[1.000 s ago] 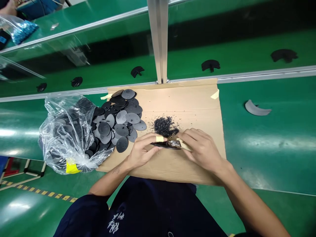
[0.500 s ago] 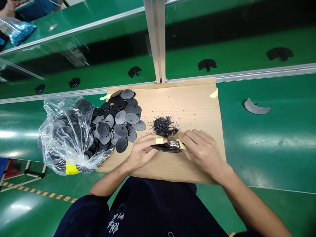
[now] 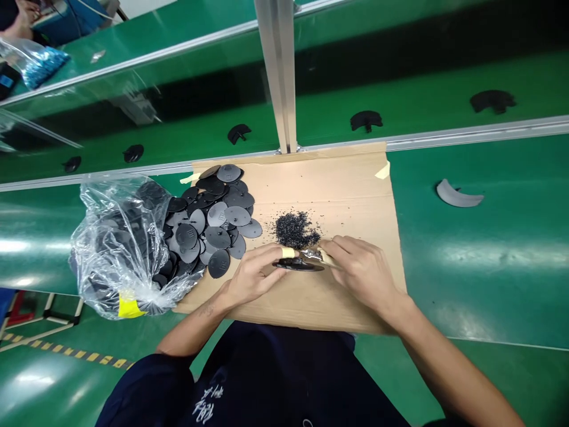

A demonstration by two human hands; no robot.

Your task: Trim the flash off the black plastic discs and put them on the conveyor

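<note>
My left hand (image 3: 254, 274), with yellow tape round a finger, pinches a black oval plastic disc (image 3: 302, 267) by its left end. My right hand (image 3: 362, 270) is closed round the pale handles of a pair of nippers (image 3: 312, 254). The metal jaws lie against the disc's upper side; whether they bite on anything is too small to tell. Just beyond both hands is a heap of tiny black clippings (image 3: 296, 228) on the cardboard sheet (image 3: 338, 184). Left of my left hand lies a pile of similar black oval discs (image 3: 217, 235).
A clear plastic bag (image 3: 120, 249) holding more discs sits at the left. Beyond the cardboard, a metal post (image 3: 280, 77) rises from a rail. A grey crescent piece (image 3: 460, 194) lies at the right, and several black curved pieces (image 3: 367, 120) lie on the green surface behind.
The disc has tipped slightly in my left hand, and the nippers' jaws have shifted a little against it. Both hands stay in nearly the same place. The view has moved slightly.
</note>
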